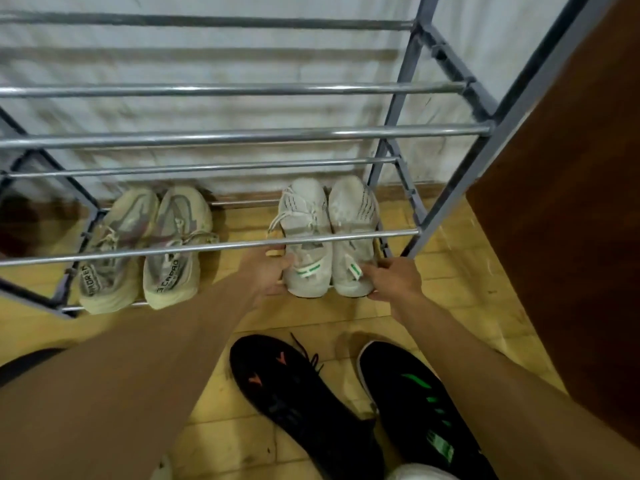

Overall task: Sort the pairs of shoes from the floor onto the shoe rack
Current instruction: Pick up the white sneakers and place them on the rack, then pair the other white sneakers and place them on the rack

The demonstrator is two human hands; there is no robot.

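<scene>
A pair of white knit sneakers with green heel tabs [329,237] sits side by side on the bottom tier of the grey metal shoe rack [242,135], toes toward the wall. My left hand [268,271] grips the heel side of the left white sneaker. My right hand [393,277] holds the heel side of the right one. A beige pair of sneakers [145,251] rests on the same tier to the left. On the floor near me lie a black shoe with red marks [294,393] and a black shoe with green stripes [419,407].
The rack's upper tiers are bare chrome bars. A white wall stands behind the rack. A brown wooden panel [571,237] rises close on the right. The floor is yellow tile [460,278]. Something white [420,474] pokes in at the bottom edge.
</scene>
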